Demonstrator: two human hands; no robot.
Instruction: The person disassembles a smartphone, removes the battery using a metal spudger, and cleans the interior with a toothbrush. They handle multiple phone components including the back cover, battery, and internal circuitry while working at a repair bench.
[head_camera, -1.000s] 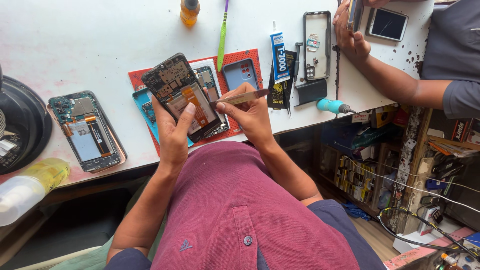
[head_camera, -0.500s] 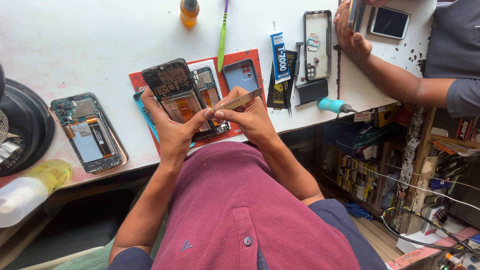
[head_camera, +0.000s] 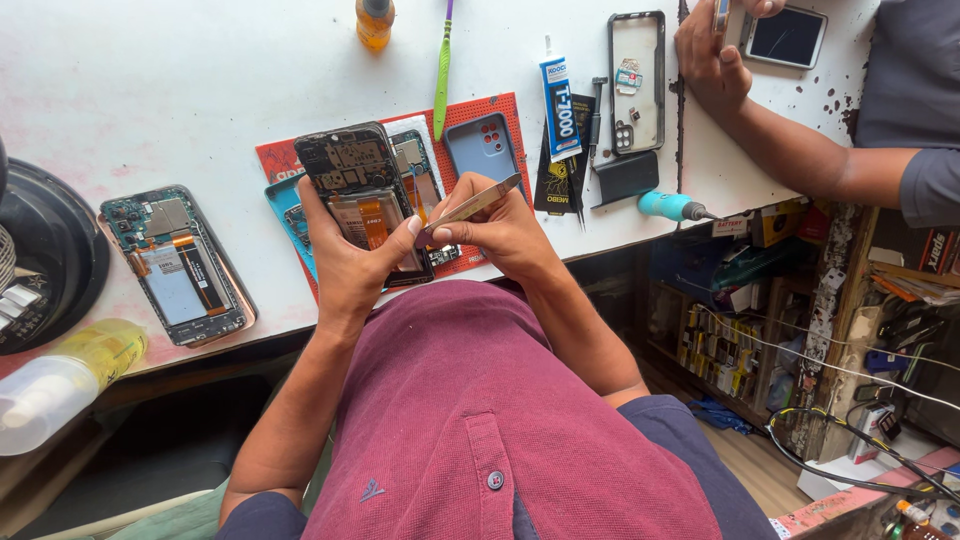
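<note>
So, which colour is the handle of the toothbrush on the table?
Bright green, the toothbrush shows best in the head view.

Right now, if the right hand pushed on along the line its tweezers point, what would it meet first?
Probably the opened phone in the left hand: the right hand aims its tweezers toward its lower end; depth is unclear.

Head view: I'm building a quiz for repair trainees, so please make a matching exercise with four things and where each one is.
Things:
1. tweezers
2. opened phone with the back off
3. second opened phone
4. green toothbrush

Places:
A. lying flat on the white table, left of the red mat
B. held up in the left hand
C. pinched in the right hand
D. on the table above the red mat

Pairs: 1-C, 2-B, 3-A, 4-D
</note>
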